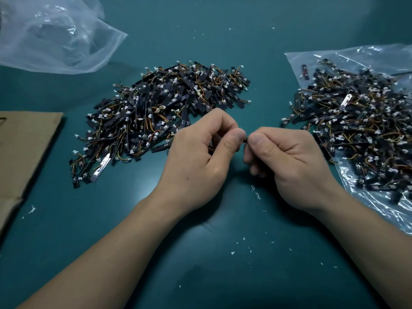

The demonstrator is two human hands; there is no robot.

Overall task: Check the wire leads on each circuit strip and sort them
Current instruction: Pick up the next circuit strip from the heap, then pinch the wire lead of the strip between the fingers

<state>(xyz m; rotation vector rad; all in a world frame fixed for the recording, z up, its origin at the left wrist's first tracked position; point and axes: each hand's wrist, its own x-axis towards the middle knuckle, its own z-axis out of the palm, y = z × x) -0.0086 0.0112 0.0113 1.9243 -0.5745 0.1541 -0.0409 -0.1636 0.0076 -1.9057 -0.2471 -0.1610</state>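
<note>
— Where is the strip, taking the middle heap (160, 117) as the mark?
— Just nearer the person than that heap's near-right edge, held up off the worktop (223, 253). Only a dark sliver of the circuit strip (246, 140) shows, between the two thumbs.
— So both hands are closed on it?
— Yes. The left hand (196, 157) and the right hand (287, 159) each curl their fingers and pinch an end, and the thumbs almost meet. The strip's long axis probably runs left to right, hand to hand, though most of it is hidden.
— Which hand is nearer a place to drop it?
— The left hand is just beside the middle heap. The right hand is near the second heap (356, 121), which lies to the right of the middle heap on a plastic bag (379, 210). Which heap takes checked strips cannot be told.
— And room to move?
— Bare worktop lies on the person's side of the middle heap. A sheet of cardboard (24, 148) lies to its left and a crumpled bag (55, 34) beyond and left, both well apart from the hands.
</note>
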